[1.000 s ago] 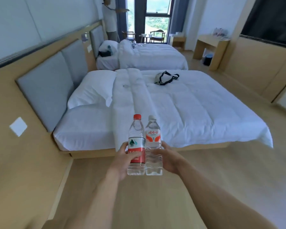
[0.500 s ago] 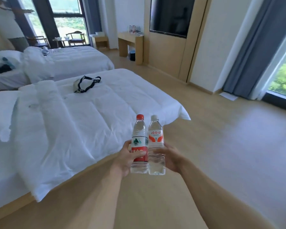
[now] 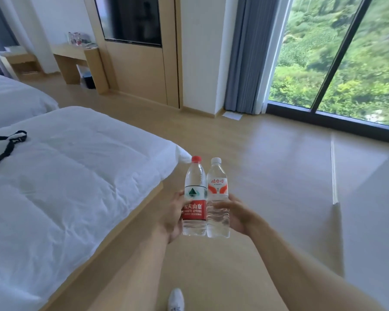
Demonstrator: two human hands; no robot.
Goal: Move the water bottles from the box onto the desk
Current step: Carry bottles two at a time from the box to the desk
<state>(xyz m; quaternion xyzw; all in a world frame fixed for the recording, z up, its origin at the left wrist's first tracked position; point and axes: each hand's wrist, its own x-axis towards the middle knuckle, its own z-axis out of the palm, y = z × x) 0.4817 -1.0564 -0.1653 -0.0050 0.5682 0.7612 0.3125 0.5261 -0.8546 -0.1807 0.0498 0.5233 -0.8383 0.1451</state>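
Two clear water bottles are held upright side by side in front of me, touching each other. The red-capped bottle [image 3: 195, 196] with a red and white label is gripped by my left hand [image 3: 172, 215]. My right hand [image 3: 237, 215] grips the white-capped bottle [image 3: 217, 198] with an orange and white label. A wooden desk [image 3: 75, 57] stands far off at the back left wall, with several small items on top. No box is in sight.
A white bed [image 3: 61, 182] with a wooden base fills the left; a black-strapped item [image 3: 6, 144] lies on it. A second bed [image 3: 11, 99] is behind. A wall panel with a dark screen [image 3: 133, 21], grey curtain [image 3: 249, 55] and floor-length window [image 3: 337, 59] lie ahead. A white surface [image 3: 377, 221] is at right.
The view has swung to the right, from the beds toward the screen wall and window. Both hands keep the same hold on the two bottles, still centred in front of me.
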